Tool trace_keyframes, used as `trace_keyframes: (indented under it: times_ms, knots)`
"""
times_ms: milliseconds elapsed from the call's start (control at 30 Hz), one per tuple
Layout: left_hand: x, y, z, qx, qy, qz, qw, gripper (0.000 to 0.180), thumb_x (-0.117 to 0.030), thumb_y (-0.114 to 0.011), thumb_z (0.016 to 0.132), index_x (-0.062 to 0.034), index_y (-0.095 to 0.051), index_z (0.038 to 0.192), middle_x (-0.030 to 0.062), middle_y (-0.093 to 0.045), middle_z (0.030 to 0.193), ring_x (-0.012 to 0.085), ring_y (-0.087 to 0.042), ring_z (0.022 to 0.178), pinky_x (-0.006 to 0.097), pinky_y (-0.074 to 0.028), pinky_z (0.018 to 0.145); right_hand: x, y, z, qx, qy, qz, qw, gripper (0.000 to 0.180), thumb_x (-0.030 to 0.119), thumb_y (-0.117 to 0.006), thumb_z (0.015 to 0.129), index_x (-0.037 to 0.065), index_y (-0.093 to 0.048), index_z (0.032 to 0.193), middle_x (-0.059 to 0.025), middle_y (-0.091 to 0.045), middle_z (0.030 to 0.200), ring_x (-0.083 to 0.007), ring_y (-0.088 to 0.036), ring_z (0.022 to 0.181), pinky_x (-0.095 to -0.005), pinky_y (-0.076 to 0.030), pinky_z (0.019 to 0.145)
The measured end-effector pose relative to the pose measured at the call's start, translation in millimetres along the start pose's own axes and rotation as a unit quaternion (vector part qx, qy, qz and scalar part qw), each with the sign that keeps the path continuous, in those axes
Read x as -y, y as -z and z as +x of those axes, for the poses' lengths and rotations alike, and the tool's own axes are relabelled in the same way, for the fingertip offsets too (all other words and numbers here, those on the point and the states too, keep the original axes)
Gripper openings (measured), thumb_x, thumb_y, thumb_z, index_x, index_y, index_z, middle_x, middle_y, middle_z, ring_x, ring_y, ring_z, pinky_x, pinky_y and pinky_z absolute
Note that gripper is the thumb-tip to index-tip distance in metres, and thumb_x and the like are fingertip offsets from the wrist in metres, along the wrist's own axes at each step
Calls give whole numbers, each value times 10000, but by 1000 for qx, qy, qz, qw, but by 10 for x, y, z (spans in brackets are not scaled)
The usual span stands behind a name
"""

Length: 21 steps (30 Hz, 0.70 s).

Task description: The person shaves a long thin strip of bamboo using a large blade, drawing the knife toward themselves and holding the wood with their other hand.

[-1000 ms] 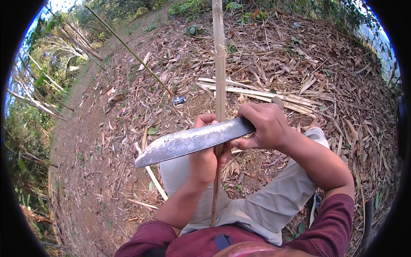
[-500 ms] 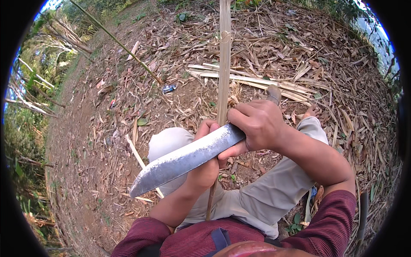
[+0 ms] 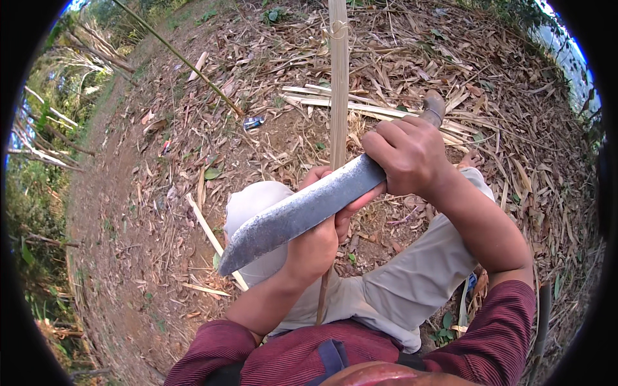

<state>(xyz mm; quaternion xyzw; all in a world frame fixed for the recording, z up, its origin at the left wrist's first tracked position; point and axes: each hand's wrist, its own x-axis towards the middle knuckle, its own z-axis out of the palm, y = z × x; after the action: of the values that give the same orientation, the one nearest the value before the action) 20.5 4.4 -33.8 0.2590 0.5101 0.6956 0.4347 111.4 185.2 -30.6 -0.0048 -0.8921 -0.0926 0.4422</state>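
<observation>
My right hand is closed around the handle of a machete, whose wooden butt sticks out past the fist. Its broad, grey, worn blade slants down to the left across the front of a long, pale bamboo strip. The strip stands nearly upright, running from the far edge of view down to my lap. Behind the blade, my left hand grips the strip, with some of its fingers hidden by the metal. One left finger reaches out beneath the blade toward my right fist.
Split bamboo strips lie in a pile beyond my right hand. A thin green pole slants at the far left, near a small blue wrapper. Another pale strip lies beside my left knee. Dry leaves cover the ground.
My right hand and the machete have moved away from me and to the right along the strip. The blade's tip has shifted right, and my left hand has moved slightly right.
</observation>
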Motion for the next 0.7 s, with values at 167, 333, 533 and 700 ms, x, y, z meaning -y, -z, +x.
trace_keyframes:
  times_ms: [167,333,533,700]
  knots:
    - [-1,2,-46,-9,-7,51,999,196,-241,-424,1054,-60,-501,1048,-24,-416,670,13,-282,470,194,-194,409,-51,117,33,14,-28,-14,999,598,700,-621,700,107,-540,704,-15,-461,579,-201,-557,481,-325,-446,471]
    - [-110,-50,-18,1,-14,35,999,279,-288,-415,1062,-40,-520,988,-29,-413,666,19,-320,517,197,-243,437,-181,124,-9,30,-55,-43,997,704,791,-623,623,97,-523,684,-20,-476,566,-209,-565,471,-321,-458,450]
    - [-71,-45,12,-9,-19,39,999,243,-300,-404,1063,-81,-487,998,-43,-381,633,10,-264,466,194,-198,398,-494,101,-106,43,-143,-100,984,701,764,-528,761,64,-499,745,-48,-506,578,-226,-556,487,-360,-429,455]
    - [-57,-92,-111,-4,-31,47,998,242,-291,-407,1063,-76,-500,1004,-42,-403,640,8,-276,462,181,-217,398,-1192,442,-81,6,-555,-29,831,867,768,-157,915,31,-500,613,-70,-494,568,-198,-478,525,-375,-407,539]
